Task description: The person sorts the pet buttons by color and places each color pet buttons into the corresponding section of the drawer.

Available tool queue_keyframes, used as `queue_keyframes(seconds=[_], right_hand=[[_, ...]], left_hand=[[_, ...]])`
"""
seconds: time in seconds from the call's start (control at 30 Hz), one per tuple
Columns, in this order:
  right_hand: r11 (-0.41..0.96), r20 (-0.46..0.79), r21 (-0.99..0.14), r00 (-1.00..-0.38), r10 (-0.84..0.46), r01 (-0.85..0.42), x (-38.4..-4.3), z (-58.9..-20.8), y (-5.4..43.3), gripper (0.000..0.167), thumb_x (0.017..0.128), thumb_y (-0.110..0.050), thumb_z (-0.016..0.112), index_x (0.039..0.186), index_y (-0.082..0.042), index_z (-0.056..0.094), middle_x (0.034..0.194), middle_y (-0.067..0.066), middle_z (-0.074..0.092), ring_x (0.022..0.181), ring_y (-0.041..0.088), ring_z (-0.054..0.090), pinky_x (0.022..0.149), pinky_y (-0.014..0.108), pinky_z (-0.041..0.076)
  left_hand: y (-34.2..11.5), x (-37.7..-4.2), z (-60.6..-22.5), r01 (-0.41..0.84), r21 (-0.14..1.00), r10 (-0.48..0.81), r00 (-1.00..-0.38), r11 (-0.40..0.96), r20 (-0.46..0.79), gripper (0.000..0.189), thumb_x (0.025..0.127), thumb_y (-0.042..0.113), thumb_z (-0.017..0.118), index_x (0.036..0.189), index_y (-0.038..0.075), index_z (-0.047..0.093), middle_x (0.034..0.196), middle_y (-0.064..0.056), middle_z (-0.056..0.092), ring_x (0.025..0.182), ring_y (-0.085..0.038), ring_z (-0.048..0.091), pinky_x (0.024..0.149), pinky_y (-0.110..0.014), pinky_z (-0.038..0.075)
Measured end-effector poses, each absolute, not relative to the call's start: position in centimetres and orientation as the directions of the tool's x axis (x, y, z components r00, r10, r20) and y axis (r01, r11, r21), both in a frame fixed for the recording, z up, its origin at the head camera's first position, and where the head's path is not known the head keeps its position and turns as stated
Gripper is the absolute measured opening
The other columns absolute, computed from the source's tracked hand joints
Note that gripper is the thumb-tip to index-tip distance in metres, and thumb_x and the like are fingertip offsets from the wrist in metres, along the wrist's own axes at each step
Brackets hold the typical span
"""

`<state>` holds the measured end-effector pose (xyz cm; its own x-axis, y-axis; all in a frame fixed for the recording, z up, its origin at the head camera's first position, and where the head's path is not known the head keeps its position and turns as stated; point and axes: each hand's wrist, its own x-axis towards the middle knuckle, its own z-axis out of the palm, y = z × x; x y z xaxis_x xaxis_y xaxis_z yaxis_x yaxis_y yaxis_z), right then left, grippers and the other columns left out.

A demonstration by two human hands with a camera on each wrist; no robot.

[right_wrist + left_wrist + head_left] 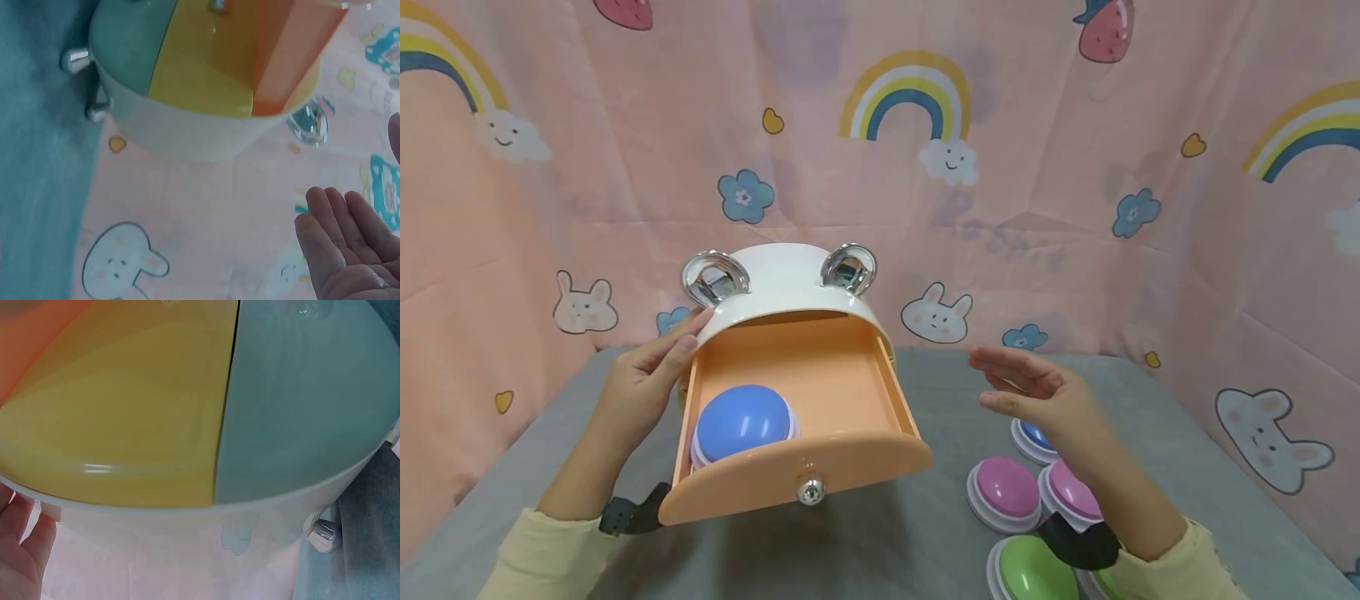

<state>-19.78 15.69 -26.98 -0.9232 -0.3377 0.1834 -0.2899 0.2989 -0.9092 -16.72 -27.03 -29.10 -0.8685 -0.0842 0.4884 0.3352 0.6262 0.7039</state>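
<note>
A small white drawer cabinet [782, 275] with silver ear-shaped parts stands before me. Its top orange drawer [820, 358] is pulled well out, and a blue dome button [745, 421] sits in the drawer's front left corner. My left hand [643, 379] grips the cabinet's upper left side, thumb at the front edge. Below, a yellow drawer [125, 425] and a teal drawer [300, 406] are closed in the left wrist view. My right hand [1037, 396] hovers right of the cabinet, holding nothing, fingers extended.
Right of the cabinet, on the grey cloth [940, 400], lie pink buttons [1007, 487], a green button [1037, 571] and another blue button [1032, 440], some partly hidden by my right arm. A pink patterned curtain [1037, 250] hangs behind and at both sides.
</note>
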Motion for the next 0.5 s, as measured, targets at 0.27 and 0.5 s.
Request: queue_keyframes(seconds=[0.27, 0.5], right_hand=[[0.284, 0.193, -0.921, -0.945, -0.265, -0.268, -20.4, -28.0, 17.7, 0.051, 0.096, -0.026, 0.067, 0.144, -0.018, 0.053, 0.132, -0.020, 0.063, 0.122, -0.010, 0.054, 0.091, 0.012, 0.052], [0.262, 0.183, -0.936, -0.962, -0.200, -0.233, -21.4, -29.1, 18.7, 0.050, 0.096, -0.027, 0.067, 0.143, -0.018, 0.055, 0.123, -0.026, 0.064, 0.119, -0.010, 0.054, 0.090, 0.010, 0.051]], left_hand=[[-27.2, -16.8, -29.2, 0.336, 0.699, -0.082, -0.868, 0.632, 0.491, 0.041, 0.105, 0.030, 0.047, 0.146, 0.027, 0.051, 0.154, -0.004, 0.045, 0.144, -0.034, 0.041, 0.093, -0.005, 0.041], [-27.1, -16.8, -29.3, 0.340, 0.707, -0.084, -0.867, 0.620, 0.491, 0.041, 0.106, 0.030, 0.047, 0.146, 0.027, 0.051, 0.154, -0.001, 0.045, 0.144, -0.032, 0.040, 0.092, -0.003, 0.041]])
